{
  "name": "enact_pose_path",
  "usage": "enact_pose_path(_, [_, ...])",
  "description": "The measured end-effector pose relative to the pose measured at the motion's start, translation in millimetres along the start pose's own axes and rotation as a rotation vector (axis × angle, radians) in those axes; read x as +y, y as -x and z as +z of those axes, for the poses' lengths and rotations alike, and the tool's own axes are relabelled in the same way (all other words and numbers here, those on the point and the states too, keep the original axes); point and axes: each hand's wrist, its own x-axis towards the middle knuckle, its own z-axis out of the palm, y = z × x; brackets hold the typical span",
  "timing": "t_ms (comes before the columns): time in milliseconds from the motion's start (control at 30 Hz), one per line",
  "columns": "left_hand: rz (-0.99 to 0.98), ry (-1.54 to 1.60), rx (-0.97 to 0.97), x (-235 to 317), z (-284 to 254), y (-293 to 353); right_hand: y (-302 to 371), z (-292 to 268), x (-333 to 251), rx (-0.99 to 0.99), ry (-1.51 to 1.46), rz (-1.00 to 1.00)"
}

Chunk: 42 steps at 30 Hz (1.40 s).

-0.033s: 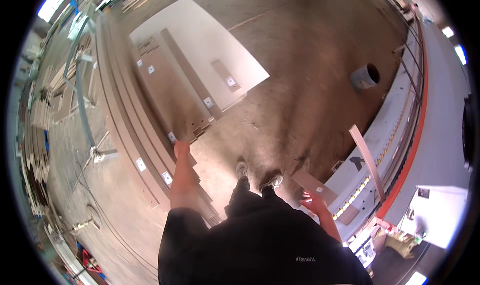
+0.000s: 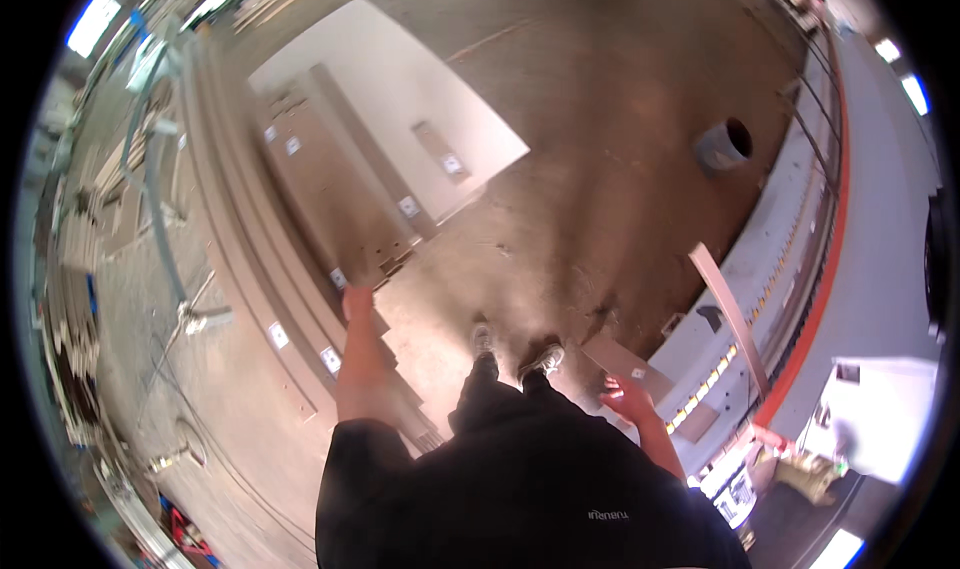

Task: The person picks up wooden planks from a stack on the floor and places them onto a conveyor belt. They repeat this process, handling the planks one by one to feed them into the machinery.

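Observation:
My left hand (image 2: 358, 301) reaches to the near end of a stack of brown boards (image 2: 345, 219) on my left, beside a white label. It seems to touch the stack, but its fingers are blurred and I cannot tell whether they grip a board. My right hand (image 2: 626, 399) hangs on the other side with its fingers apart and nothing visible in them. Close to it, a brown panel (image 2: 612, 357) with a small label leans or lies low by the long grey machine (image 2: 690, 369).
A large white sheet (image 2: 400, 59) lies beyond the stack, with narrow brown strips on it. Long brown boards (image 2: 215, 169) run along the left. A grey cylindrical bin (image 2: 722, 147) stands at the far right. One narrow board (image 2: 730, 314) sticks up from the machine.
The whole view has shifted slightly, so the boards and bin appear a little further left. Both hands keep nearly the same pose.

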Motion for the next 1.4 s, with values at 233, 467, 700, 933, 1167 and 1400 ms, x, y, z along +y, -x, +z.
enact_pose_path(233, [-0.009,0.413,0.369,-13,32,49,-4,-99,51,0.540,0.119,0.173])
enact_pose_path(467, [0.180,0.977,-0.262,79,85,174,28,-189,244,0.621,0.325,0.521])
enact_pose_path(700, [0.611,0.943,-0.778,227,72,303,65,-160,192,0.468,0.349,0.450])
enact_pose_path(933, [0.686,1.140,-1.221,351,-8,390,62,-130,32,0.378,-0.277,-0.149])
enact_pose_path(1167, [0.406,1.520,-1.171,374,-27,393,-10,-103,-30,-0.122,-0.222,-0.326])
enact_pose_path(1400, [0.142,1.686,-0.673,322,-46,304,46,-96,-33,0.093,0.149,-0.238])
